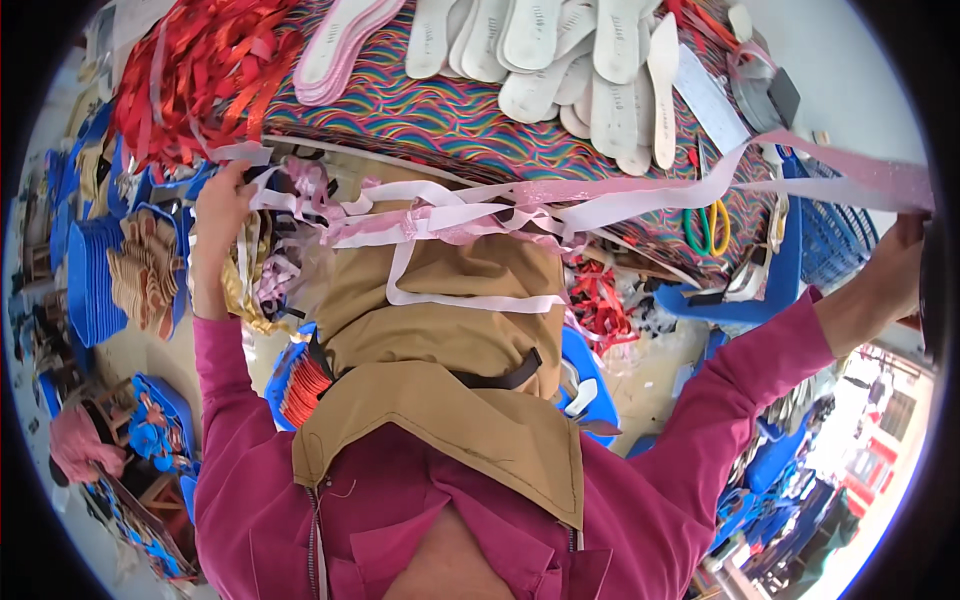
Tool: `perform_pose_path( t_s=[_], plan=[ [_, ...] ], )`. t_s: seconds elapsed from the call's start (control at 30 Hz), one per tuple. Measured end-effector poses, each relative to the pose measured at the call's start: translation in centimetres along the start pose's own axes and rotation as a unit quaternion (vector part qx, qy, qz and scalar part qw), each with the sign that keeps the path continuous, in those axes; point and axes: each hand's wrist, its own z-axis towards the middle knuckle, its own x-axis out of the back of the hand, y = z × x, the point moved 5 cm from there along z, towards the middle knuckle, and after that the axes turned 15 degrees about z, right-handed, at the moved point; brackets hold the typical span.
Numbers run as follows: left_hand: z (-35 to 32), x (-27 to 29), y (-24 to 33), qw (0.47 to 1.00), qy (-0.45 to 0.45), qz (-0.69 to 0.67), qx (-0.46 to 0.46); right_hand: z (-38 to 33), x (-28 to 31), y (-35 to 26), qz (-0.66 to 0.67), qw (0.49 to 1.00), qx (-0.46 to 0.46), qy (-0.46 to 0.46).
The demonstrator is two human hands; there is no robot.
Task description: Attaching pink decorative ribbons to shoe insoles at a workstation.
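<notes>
Long pink glittery strips (775, 177) with pale backs stretch across my lap from one hand to the other, tangled in the middle. My left hand (222, 200) is closed on their ends at the table's near edge, beside a pile of red strips (205, 75). Far out to the right, my right hand (888, 265) is raised and closed on the other ends; the picture's rim hides part of its fingers. One pale strip (470, 302) hangs in a loop over my tan apron (440, 330).
White insoles (530, 40) and a pink-edged insole stack (340, 50) lie on the table's patterned cloth (420, 120). Scissors with green and yellow handles (717, 230) lie at its right. A blue basket (825, 240) stands beyond. Blue bins (95, 275) stand at left.
</notes>
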Motion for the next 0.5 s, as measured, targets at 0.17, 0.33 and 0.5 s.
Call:
perform_pose_path(
  t_s=[0.17,0.33,0.5],
  plan=[
    [-0.2,-3.3,18.9,0.986,-0.088,-0.126,-0.068,-0.2,-0.1,-0.5,0.348,0.922,-0.138,0.101],
    [-2.1,-10.4,26.9,0.956,-0.125,-0.129,-0.231,-1.1,-0.3,2.1,0.496,0.809,-0.252,0.189],
    [-2.6,-13.4,25.9,0.919,-0.24,-0.256,-0.178,-4.0,2.8,11.7,0.489,0.78,-0.313,0.234]
  ],
)
